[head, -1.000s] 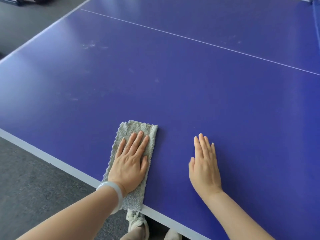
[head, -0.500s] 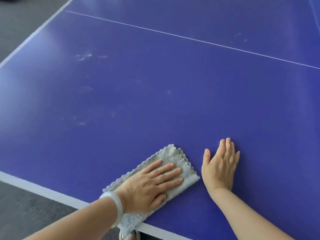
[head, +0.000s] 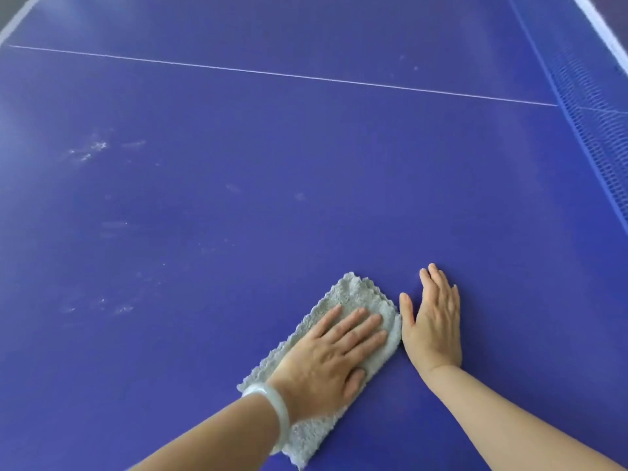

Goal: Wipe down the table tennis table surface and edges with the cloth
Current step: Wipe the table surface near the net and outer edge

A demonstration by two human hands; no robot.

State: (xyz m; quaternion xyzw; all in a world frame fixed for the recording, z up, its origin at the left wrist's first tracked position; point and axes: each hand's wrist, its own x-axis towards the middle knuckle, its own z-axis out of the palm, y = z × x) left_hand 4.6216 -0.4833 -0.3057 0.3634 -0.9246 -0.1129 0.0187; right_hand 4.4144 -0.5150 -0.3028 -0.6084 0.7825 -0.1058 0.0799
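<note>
A folded grey cloth (head: 353, 297) lies flat on the blue table tennis table (head: 306, 181), low in the view and right of centre. My left hand (head: 329, 355) presses flat on the cloth with fingers spread, pointing up and to the right; a pale bangle sits on that wrist. My right hand (head: 433, 321) rests palm down on the bare table just right of the cloth, its thumb beside the cloth's edge, holding nothing. Pale dusty smudges (head: 91, 151) mark the surface to the left.
The blue net (head: 591, 124) runs along the right side with a white top band. A thin white centre line (head: 272, 73) crosses the table farther away. The table's white edge line (head: 17, 18) shows at the top left corner.
My left hand has slid the cloth forward and to the right, away from the near edge, up against my right hand. The view has shifted right, bringing the net in.
</note>
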